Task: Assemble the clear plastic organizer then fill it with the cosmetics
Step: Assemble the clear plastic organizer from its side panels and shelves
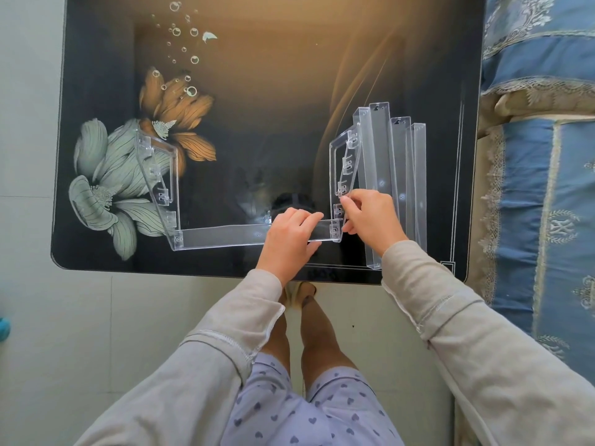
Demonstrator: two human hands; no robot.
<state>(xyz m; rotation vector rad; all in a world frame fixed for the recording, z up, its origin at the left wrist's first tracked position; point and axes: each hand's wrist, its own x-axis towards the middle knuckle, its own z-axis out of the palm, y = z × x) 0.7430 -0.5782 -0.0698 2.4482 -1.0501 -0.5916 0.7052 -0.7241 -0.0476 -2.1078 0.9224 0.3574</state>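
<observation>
Fingers of both hands pinching clear shelf strip (225, 237) and right side panel (342, 175), near table edge (180, 274)

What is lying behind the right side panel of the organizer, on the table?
Behind the right side panel, several loose clear trays lie fanned on the table. The right hand covers their near middle; the exact count is unclear.

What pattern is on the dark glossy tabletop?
Orange and pale grey-green flowers with bubbles on the dark glossy tabletop, head view.
</observation>
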